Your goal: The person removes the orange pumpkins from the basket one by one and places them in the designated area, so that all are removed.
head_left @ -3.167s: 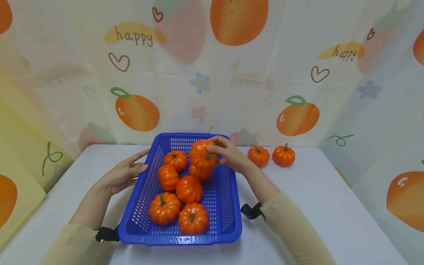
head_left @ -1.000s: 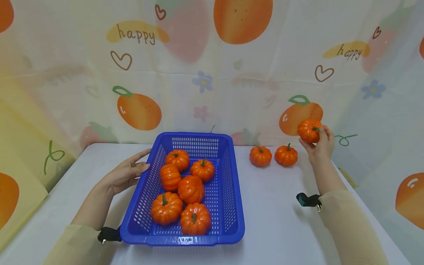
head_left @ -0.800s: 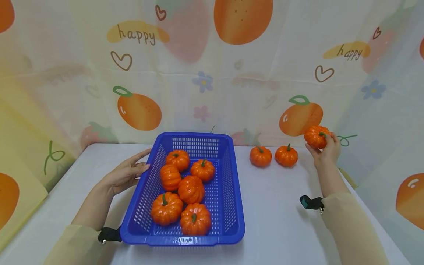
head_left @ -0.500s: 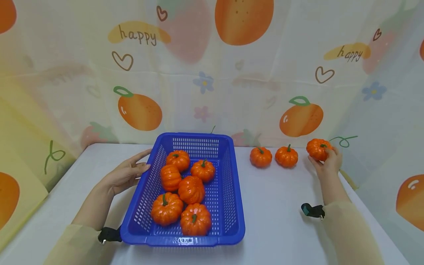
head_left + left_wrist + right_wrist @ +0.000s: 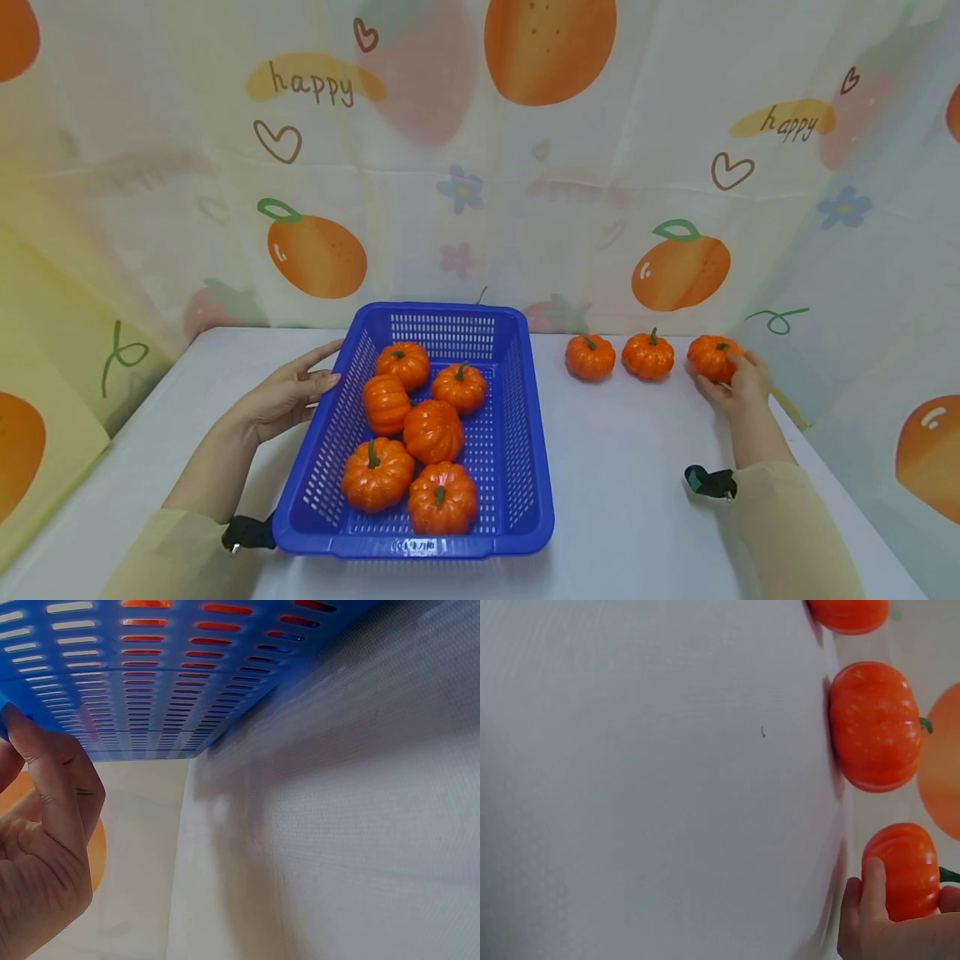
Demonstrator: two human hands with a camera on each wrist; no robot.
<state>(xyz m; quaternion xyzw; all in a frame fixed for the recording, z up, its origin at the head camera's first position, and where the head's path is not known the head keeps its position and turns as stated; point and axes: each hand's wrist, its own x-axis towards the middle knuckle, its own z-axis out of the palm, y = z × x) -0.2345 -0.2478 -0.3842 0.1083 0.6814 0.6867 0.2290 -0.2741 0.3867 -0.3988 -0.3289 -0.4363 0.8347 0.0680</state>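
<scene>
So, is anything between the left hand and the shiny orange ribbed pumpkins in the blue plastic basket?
Yes, the left slotted wall of the basket: the left hand is outside it, the pumpkins inside. Over the open top, nothing visible stands between.

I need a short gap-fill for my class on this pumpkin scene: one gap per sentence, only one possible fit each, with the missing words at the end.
1. The blue basket contains ____ pumpkins.
2. In the head view, of the three pumpkins outside the basket, the right hand holds the one farthest to the ____.
3. The held pumpkin has a stem coloured ____.
4. In the head view, the left hand is to the ____ of the basket's middle.

Missing words: six; right; green; left.
</scene>
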